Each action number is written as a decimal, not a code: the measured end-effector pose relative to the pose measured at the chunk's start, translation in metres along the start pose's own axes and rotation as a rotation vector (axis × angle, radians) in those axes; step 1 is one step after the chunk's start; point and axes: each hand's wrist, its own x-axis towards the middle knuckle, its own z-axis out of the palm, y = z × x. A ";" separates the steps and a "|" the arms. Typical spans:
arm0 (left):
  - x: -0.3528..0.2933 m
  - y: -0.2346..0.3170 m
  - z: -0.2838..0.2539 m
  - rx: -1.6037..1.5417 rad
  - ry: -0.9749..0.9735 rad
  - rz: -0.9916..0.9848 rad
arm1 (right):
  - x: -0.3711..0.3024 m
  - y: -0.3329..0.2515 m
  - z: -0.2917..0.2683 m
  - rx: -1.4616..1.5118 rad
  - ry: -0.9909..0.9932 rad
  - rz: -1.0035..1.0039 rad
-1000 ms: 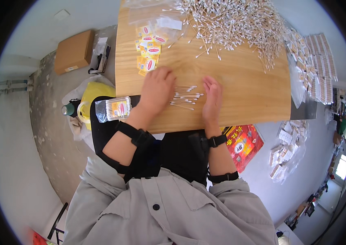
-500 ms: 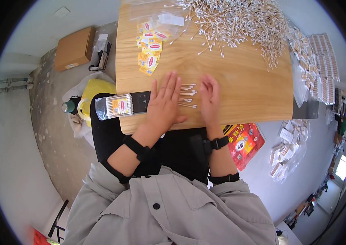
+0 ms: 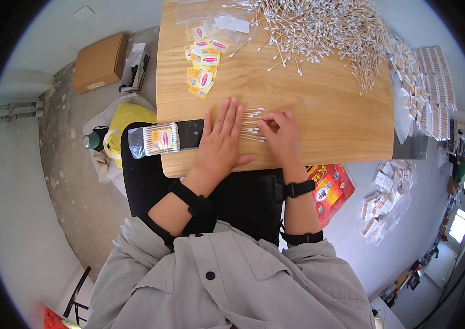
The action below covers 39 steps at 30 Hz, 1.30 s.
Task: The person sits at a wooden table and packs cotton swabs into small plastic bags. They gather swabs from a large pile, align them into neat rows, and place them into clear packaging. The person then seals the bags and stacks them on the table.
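My left hand point(image 3: 220, 134) lies flat on the table, fingers stretched out, over a small row of cotton swabs point(image 3: 252, 138). Their white tips stick out to the right from under the palm; the rest is hidden. At those tips, my right hand point(image 3: 283, 134) has thumb and forefinger pinched together on the end of one swab. Left of my left hand, a clear bag packed with cotton swabs and a yellow card point(image 3: 161, 139) rests at the table's left edge, beside a flat black strip point(image 3: 190, 135) that runs toward the hand.
A big heap of loose cotton swabs point(image 3: 320, 33) covers the far right of the wooden table point(image 3: 331, 126). Several yellow cards point(image 3: 204, 80) and clear bags point(image 3: 231, 24) lie at the far left. Packed swab bundles point(image 3: 432, 90) are beyond the right edge. A cardboard box point(image 3: 99, 63) stands on the floor.
My right hand has turned and come left to the swab tips, its fingers now pinched. The left hand stays nearly in place, still flat.
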 end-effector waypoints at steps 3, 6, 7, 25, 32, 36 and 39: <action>-0.001 -0.001 0.001 -0.002 0.014 0.011 | 0.000 -0.001 -0.002 -0.037 -0.004 -0.024; -0.001 -0.002 0.001 -0.008 0.023 0.020 | -0.002 0.003 -0.002 -0.008 0.005 -0.052; -0.001 -0.002 0.001 -0.011 0.026 0.024 | -0.002 0.006 -0.002 0.006 0.009 -0.047; 0.001 -0.001 -0.001 0.008 -0.008 0.022 | 0.001 0.002 -0.001 0.013 0.002 -0.014; 0.000 -0.003 0.001 -0.002 0.004 0.020 | 0.007 0.002 0.000 -0.063 -0.013 0.002; 0.000 -0.002 0.000 0.002 -0.007 0.014 | 0.007 0.003 -0.001 -0.083 -0.015 0.005; 0.000 -0.002 0.000 -0.002 -0.002 0.016 | 0.005 0.006 0.000 -0.072 0.008 0.031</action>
